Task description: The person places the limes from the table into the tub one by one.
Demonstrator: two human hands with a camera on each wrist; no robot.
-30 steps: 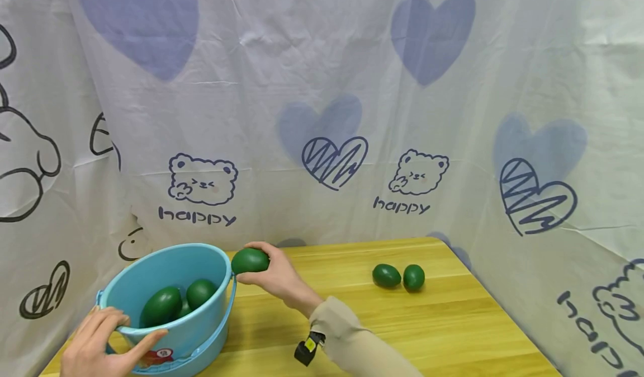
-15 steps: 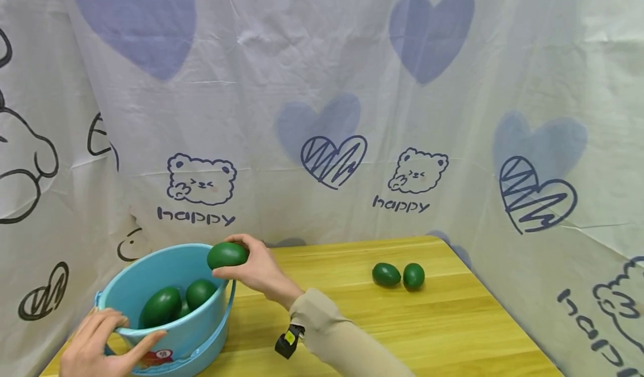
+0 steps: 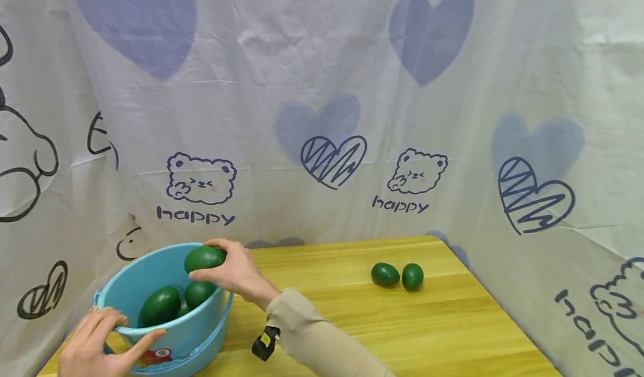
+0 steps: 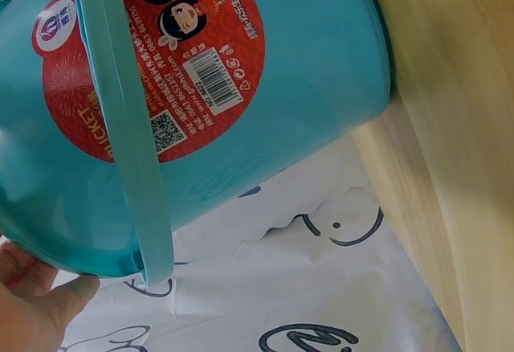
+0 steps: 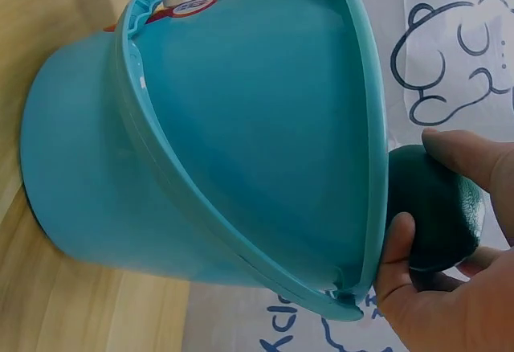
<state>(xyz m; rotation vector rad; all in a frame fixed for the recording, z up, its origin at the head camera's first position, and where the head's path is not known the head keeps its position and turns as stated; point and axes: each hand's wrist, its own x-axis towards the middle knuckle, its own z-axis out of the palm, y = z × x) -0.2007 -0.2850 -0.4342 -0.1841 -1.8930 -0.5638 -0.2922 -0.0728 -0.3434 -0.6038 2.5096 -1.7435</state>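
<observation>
A light blue bucket (image 3: 201, 326) with a red label stands at the table's left, its handle hanging down outside. My left hand (image 3: 93, 343) grips the near-left rim, fingers over the edge and thumb along the outer wall. With my right hand (image 3: 236, 268) I hold a dark green avocado (image 3: 203, 258) over the right part of the bucket's opening. In the right wrist view this avocado (image 5: 438, 207) sits between thumb and fingers beside the rim. Inside the bucket lie an avocado (image 3: 159, 306) and another avocado (image 3: 198, 294), with part of a third showing between them.
Two more avocados lie side by side on the wooden table (image 3: 362, 321) at the right: one avocado (image 3: 385, 275) on its side, the other avocado (image 3: 412, 277) beside it. A white printed cloth (image 3: 271, 203) hangs behind and around the table.
My right hand has carried the avocado leftward, from outside the bucket's right rim to over its opening. The left hand has stayed on the rim.
</observation>
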